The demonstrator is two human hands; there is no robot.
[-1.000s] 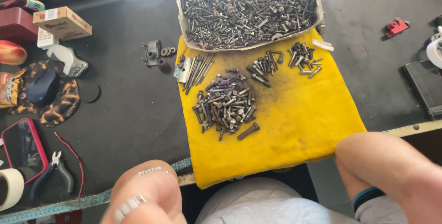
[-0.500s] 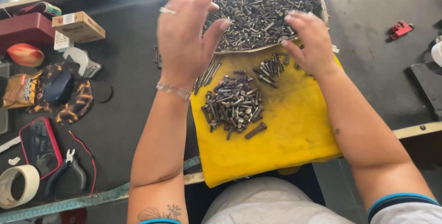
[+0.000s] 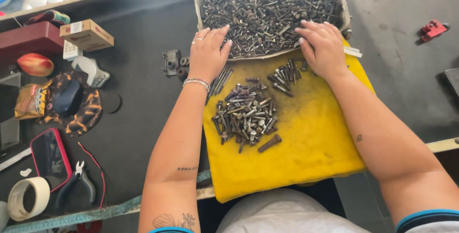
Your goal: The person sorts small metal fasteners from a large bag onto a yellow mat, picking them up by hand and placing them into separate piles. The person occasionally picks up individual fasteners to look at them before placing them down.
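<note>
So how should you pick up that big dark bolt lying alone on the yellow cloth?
Pinch the big dark bolt across the middle of its shank, coming from straight above. It lies flat and slanted on the yellow cloth, just clear of the bolt pile, so both long sides are free.

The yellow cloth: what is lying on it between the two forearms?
In the head view, a large pile of bolts lies on the yellow cloth between the forearms, with a smaller cluster of bolts nearer the right hand.

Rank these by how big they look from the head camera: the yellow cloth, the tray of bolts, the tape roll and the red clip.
1. Yellow cloth
2. Tray of bolts, partly cut off at the top
3. Tape roll
4. Red clip, smallest
</note>
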